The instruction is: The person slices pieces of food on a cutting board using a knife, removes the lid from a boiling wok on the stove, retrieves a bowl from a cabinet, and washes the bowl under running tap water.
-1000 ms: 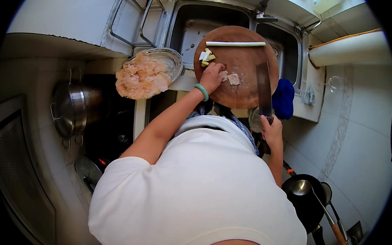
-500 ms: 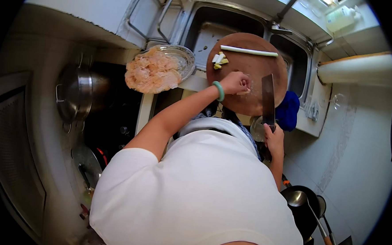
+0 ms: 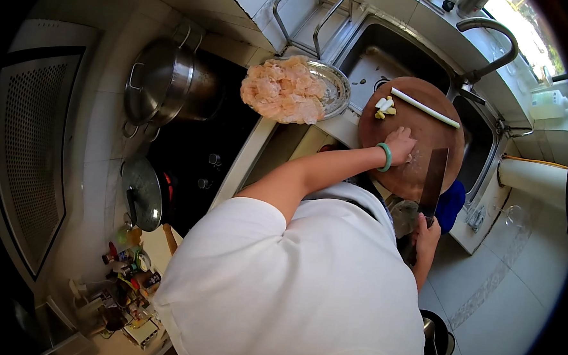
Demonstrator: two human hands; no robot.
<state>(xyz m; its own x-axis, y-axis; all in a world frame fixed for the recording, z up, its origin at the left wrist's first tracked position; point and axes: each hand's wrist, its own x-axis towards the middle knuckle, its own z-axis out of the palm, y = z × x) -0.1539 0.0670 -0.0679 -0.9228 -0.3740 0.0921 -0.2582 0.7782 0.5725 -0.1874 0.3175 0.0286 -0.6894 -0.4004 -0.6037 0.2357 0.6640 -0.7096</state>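
A round brown cutting board [image 3: 375,153] spans the edge of the sink in front of me. My left hand [image 3: 401,146], with a green bangle at the wrist, is on the board with its fingers bunched downward. What they hold, if anything, is hidden; small pale bits lie beside the fingertips. My right hand [image 3: 427,233] grips the handle of a dark cleaver [image 3: 434,182], whose broad blade lies over the board's right side. Farther back on the board are a long white scallion stalk [image 3: 425,108] and a small pile of white and yellowish pieces [image 3: 384,108].
Left of the board, pale thin pieces of food [image 3: 282,90] heap over a silver plate [image 3: 340,87]. A steel pot [image 3: 167,84] and a lidded pan [image 3: 144,193] sit at the stove. Behind the board are the sink [image 3: 400,45] and faucet [image 3: 495,66]; a blue cloth [image 3: 451,205] hangs at right.
My view has turned, so the board and counter appear farther right and lower. My left hand's fingers now point down toward the board. The cleaver stays in my right hand.
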